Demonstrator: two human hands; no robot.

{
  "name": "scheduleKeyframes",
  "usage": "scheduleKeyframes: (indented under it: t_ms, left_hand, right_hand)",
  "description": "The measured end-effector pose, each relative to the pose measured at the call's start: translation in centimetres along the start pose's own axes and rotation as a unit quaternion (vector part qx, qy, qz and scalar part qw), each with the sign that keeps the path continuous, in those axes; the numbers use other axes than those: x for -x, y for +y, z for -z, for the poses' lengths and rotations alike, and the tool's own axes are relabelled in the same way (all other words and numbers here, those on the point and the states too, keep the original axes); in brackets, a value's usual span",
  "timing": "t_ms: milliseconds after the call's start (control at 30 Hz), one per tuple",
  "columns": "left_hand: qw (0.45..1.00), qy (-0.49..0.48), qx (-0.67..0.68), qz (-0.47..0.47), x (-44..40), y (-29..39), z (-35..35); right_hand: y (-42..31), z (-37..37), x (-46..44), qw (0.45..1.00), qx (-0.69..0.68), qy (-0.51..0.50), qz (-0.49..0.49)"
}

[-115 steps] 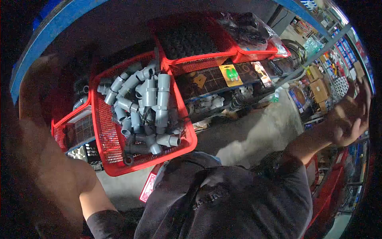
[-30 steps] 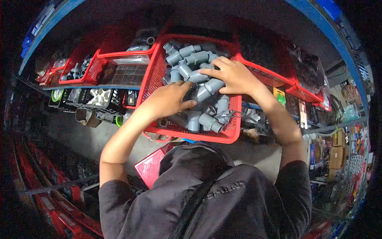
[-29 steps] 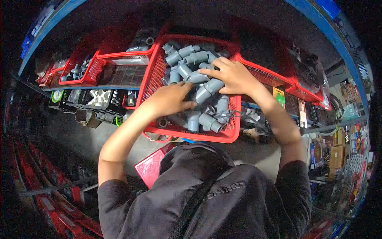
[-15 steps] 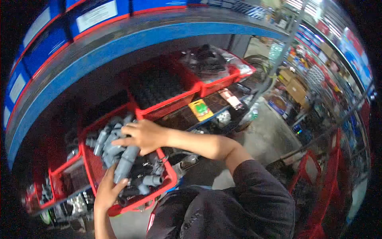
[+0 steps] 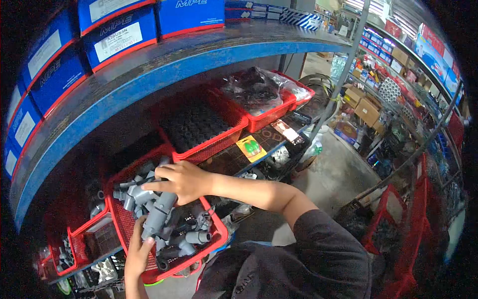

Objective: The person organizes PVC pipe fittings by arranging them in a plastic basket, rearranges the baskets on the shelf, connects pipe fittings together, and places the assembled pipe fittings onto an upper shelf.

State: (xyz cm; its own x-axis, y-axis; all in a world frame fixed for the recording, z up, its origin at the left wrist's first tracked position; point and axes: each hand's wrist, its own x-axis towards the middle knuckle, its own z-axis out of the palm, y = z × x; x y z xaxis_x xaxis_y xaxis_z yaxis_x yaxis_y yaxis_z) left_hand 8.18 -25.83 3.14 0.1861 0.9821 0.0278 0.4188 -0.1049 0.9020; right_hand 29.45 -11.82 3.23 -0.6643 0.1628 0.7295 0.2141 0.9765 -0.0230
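Observation:
A red plastic basket [image 5: 223,230] full of loose grey plastic pipe fittings [image 5: 143,193] is right in front of me. Over it, both of my hands hold a grey pipe fitting [image 5: 157,217], a thick tube with a raised collar, tilted lengthwise between them. Its lower end is in my left hand [image 5: 138,251], thumb on one side and fingers on the other. My right hand [image 5: 180,182] wraps round the upper end from above, index finger stretched out over the pile. The palm hides that end.
Behind, a red crate [image 5: 209,142] holds dark parts, and another crate [image 5: 271,115] holds plastic-wrapped items. A yellow card pack [image 5: 251,148] lies on the lower shelf. The blue shelf edge [image 5: 199,59] runs above the baskets, with blue boxes [image 5: 117,40] on top. A metal post [image 5: 343,74] stands right.
The view has shifted slightly and sharpened. Both hands keep hold of the grey pipe fitting, which sits slightly lower in the view.

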Motion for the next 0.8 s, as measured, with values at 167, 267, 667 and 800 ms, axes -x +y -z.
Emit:
scheduleKeyframes:
  t_ms: [167, 267, 667, 800]
  left_hand:
    - [1.000, 0.015, 0.004, -0.021, -0.1, -0.2, 0.3]
    - [1.000, 0.014, 0.004, -0.012, -0.2, 0.3, 0.4]
    - [0.995, 0.056, 0.071, -0.029, -0.1, 2.4, 0.6]
    - [0.993, 0.072, 0.090, -0.034, 0.1, 4.1, 0.4]
  right_hand:
    - [0.1, 0.3, -0.1, 1.000, 0.011, -0.007, -0.003]
    - [0.1, 0.4, -0.3, 1.000, 0.014, -0.009, -0.002]
    - [-0.9, 3.2, -1.9, 0.999, 0.033, 0.027, 0.032]
    - [-1.3, 4.5, -2.4, 0.998, 0.044, 0.033, 0.032]
